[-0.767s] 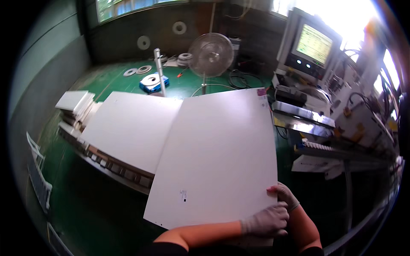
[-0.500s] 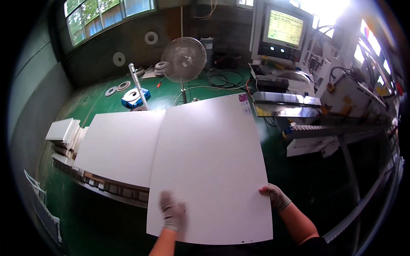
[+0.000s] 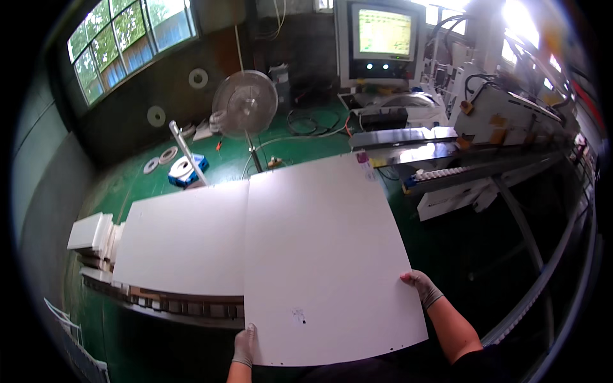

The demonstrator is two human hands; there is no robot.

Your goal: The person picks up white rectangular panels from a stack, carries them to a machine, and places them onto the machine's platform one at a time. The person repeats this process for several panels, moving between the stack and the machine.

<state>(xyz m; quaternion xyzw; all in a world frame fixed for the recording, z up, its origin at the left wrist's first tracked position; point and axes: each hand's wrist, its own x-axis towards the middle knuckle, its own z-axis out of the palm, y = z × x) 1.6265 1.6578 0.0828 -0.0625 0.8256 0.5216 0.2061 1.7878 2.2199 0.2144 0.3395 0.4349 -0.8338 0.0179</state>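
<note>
A large white panel (image 3: 325, 255) spans the space before me, with a purple-and-white label at its far right corner, small holes along its near edge and a small printed mark near its left side. My gloved left hand (image 3: 244, 345) grips the near left edge, thumb on top and fingers hidden beneath. On the right edge, my gloved right hand (image 3: 421, 286) holds on the same way. The panel's left side lies against or over another white panel (image 3: 185, 239), which rests on a low slatted stand (image 3: 185, 306).
Stacked white boards (image 3: 92, 233) stand at the far left. Beyond the panels are a standing fan (image 3: 246, 105) and a blue-based roll (image 3: 187, 169) on the green floor. A machine with a lit screen (image 3: 384, 32) and metal rails (image 3: 485, 175) occupies the right.
My left hand, blurred over the panel's face before, now grips its left edge; the mark it covered shows. My right hand stays on the right edge. The whole view has shifted somewhat.
</note>
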